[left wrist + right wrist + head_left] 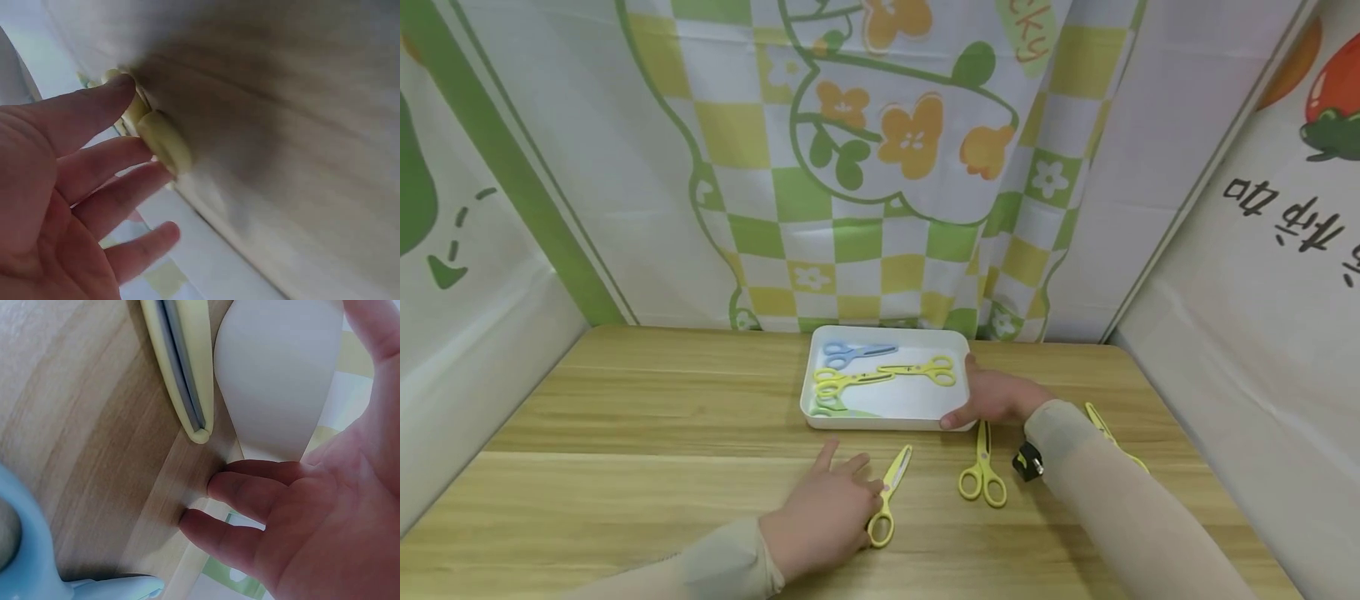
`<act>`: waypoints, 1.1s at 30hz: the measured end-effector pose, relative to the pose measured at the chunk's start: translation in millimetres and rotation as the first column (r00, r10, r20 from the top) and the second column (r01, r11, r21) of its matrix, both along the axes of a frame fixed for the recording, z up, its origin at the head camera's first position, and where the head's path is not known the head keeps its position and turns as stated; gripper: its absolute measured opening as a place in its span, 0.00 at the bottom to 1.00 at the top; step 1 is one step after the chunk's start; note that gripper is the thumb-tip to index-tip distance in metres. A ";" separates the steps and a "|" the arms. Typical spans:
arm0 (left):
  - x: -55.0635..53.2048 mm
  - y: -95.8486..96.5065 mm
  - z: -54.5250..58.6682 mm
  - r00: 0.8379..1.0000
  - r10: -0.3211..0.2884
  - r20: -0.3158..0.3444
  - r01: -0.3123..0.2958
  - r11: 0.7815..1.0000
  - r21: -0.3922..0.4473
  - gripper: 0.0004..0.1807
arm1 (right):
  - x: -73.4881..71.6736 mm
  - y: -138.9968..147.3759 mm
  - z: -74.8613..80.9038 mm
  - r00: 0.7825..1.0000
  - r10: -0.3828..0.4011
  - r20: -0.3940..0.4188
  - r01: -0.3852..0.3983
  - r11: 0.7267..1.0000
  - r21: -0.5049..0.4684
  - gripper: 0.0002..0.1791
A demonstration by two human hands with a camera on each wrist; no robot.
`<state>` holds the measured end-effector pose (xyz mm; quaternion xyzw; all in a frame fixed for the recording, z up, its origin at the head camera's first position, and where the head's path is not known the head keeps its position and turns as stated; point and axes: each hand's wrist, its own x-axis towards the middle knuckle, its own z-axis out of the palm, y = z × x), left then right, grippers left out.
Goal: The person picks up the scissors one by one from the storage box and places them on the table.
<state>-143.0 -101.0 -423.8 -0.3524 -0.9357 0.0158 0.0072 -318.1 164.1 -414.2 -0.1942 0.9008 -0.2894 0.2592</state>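
My right hand grips the right end of a white tray, thumb at the front side and fingers at the back. In the tray lie light blue scissors, two yellow pairs and a green pair at the left front corner. My left hand is low over the table beside yellow scissors lying flat. The left wrist view shows thumb and fingertips at the yellow handle, the other fingers spread. Another pair of yellow scissors lies before the tray; its closed tip points at the tray.
Further yellow scissors lie at the right, partly behind my right sleeve. A light blue scissors handle shows in the right wrist view. A black device is at my right wrist. A patterned curtain hangs behind the wooden table.
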 end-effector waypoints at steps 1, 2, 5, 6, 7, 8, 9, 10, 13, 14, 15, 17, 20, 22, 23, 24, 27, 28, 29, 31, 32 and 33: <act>-0.4 2.8 0.1 1.000 0.004 -0.008 -0.004 1.000 0.001 0.10 | -0.3 0.2 -0.1 1.000 0.000 0.000 0.000 1.000 -0.002 0.76; -1.2 5.6 0.0 1.000 0.008 -0.017 -0.008 1.000 0.000 0.09 | -0.5 0.4 -0.1 1.000 0.002 -0.005 -0.002 1.000 0.002 0.76; -3.6 14.9 2.4 1.000 0.013 -0.029 -0.013 1.000 0.004 0.08 | -0.3 0.9 -0.2 1.000 -0.001 -0.015 0.001 1.000 0.014 0.77; -4.4 17.8 3.1 0.999 0.012 -0.033 -0.012 1.000 0.001 0.07 | -0.1 1.0 -0.2 1.000 -0.001 -0.015 0.002 1.000 0.015 0.77; -5.2 20.6 3.5 0.999 0.013 -0.034 -0.013 1.000 0.000 0.07 | 0.2 1.1 -0.3 1.000 -0.001 -0.019 0.001 1.000 0.019 0.77; -6.3 23.3 3.4 0.999 0.014 -0.036 -0.014 1.000 -0.001 0.06 | 0.7 1.1 0.0 1.000 -0.001 -0.021 0.001 1.000 0.022 0.77; -7.1 25.9 3.6 0.999 0.016 -0.041 -0.016 1.000 -0.002 0.05 | 1.2 1.2 0.3 1.000 0.001 -0.023 0.000 1.000 0.024 0.77; -8.2 28.3 3.1 0.999 0.020 -0.044 -0.020 1.000 -0.004 0.04 | 1.5 1.1 0.5 1.000 0.003 -0.025 -0.002 1.000 0.024 0.77; -11.4 35.1 2.1 0.998 0.030 -0.048 -0.031 0.999 -0.010 0.05 | 1.5 1.0 0.7 0.999 0.010 -0.034 -0.009 1.000 0.027 0.77; -13.0 37.3 1.2 0.998 0.034 -0.045 -0.034 0.999 -0.009 0.05 | 1.5 0.9 0.9 0.999 0.011 -0.034 -0.010 1.000 0.027 0.76; -14.2 39.3 1.0 0.998 0.034 -0.044 -0.035 0.999 -0.009 0.05 | 1.5 0.8 1.1 0.999 0.011 -0.036 -0.010 1.000 0.028 0.76; -17.0 43.1 0.1 0.999 0.034 -0.038 -0.035 0.999 -0.007 0.05 | 1.6 0.8 1.4 0.999 0.010 -0.032 -0.009 1.000 0.026 0.76; -19.9 47.6 -0.7 0.999 0.033 -0.034 -0.033 0.999 -0.004 0.06 | 1.8 0.7 1.2 1.000 0.011 -0.029 -0.011 1.000 0.022 0.76; -20.7 50.1 -0.4 0.999 0.034 -0.030 -0.035 0.999 -0.008 0.06 | 1.8 0.8 0.8 0.999 0.015 -0.032 -0.015 1.000 0.019 0.76; -21.2 51.3 -0.7 0.999 0.037 -0.025 -0.037 0.999 -0.008 0.06 | 1.7 0.8 0.5 0.999 0.018 -0.033 -0.018 1.000 0.017 0.76; -21.3 52.3 -0.7 0.999 0.038 -0.020 -0.039 0.999 -0.010 0.07 | 1.6 0.9 0.2 0.999 0.020 -0.034 -0.020 1.000 0.015 0.76; -21.7 55.4 -0.4 0.999 0.041 -0.009 -0.041 0.999 -0.016 0.09 | 1.2 1.0 -0.7 0.999 0.022 -0.033 -0.021 1.000 0.010 0.76; -21.4 56.5 0.2 0.999 0.044 -0.007 -0.044 0.999 -0.019 0.10 | 1.1 1.1 -1.0 0.999 0.021 -0.032 -0.020 1.000 0.010 0.76; -21.3 57.4 0.3 0.999 0.045 -0.008 -0.045 0.999 -0.020 0.11 | 1.1 1.2 -1.1 0.999 0.022 -0.031 -0.021 1.000 0.007 0.76; -20.9 59.1 0.6 0.999 0.047 -0.009 -0.047 0.999 -0.021 0.12 | 1.2 1.4 -1.2 0.999 0.024 -0.032 -0.024 1.000 0.002 0.75; -20.8 60.0 0.4 0.999 0.051 -0.008 -0.051 0.998 -0.020 0.12 | 0.9 1.4 -1.5 0.999 0.027 -0.033 -0.027 1.000 -0.003 0.75; -20.6 60.8 0.0 0.999 0.053 -0.012 -0.053 0.998 -0.022 0.13 | 0.9 1.4 -1.5 0.999 0.029 -0.033 -0.029 1.000 -0.008 0.75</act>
